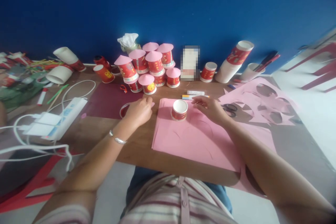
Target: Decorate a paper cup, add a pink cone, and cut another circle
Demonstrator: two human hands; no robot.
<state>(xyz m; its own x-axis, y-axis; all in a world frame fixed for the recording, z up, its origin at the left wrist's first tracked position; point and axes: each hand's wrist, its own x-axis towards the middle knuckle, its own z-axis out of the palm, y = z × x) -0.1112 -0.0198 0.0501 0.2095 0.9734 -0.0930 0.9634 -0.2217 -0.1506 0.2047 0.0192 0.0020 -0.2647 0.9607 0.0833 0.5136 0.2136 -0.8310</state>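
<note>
My left hand (140, 111) is closed, its fingers curled together above the brown tabletop. A small pinkish bit shows at its fingertips, too small to name. Partly behind that hand lies a ring-shaped roll (123, 110), perhaps tape. My right hand (208, 107) hovers over the pink paper with fingers loosely apart and nothing visible in them. Between the two hands a red paper cup (179, 114) with a white rim stands upright on the stack of pink paper sheets (194, 140). Curved lines are marked on the top sheet.
Red cups with pink cone tops (153, 59) are stacked at the back. Markers (195, 93), black scissors (230, 110) and cut-out pink scraps (262, 101) lie right. Leaning cups (233, 63) and a pen cup (252, 71) stand behind. A white power strip (67, 119) with cables lies left.
</note>
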